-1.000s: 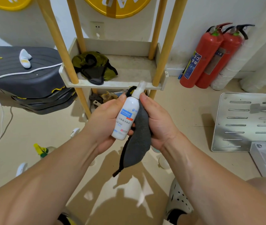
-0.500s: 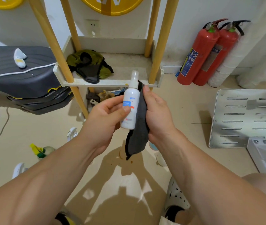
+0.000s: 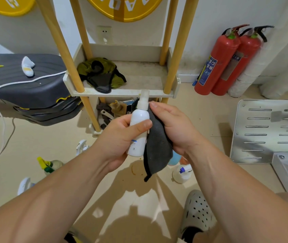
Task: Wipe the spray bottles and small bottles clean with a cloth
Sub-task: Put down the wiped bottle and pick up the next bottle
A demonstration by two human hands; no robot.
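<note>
**Bottle and cloth both in hand, off the floor**

Left hand wraps the white spray bottle, thumb across its front, nozzle up. Right hand curls round the grey cloth and presses it to the bottle's right side; the cloth tail hangs below. Beige floor underneath, wooden-post shelf just behind. Another spray bottle stands on the floor. Two red fire extinguishers against the wall, slotted metal panel at right.

white bottle, grey cloth, red extinguishers
</note>
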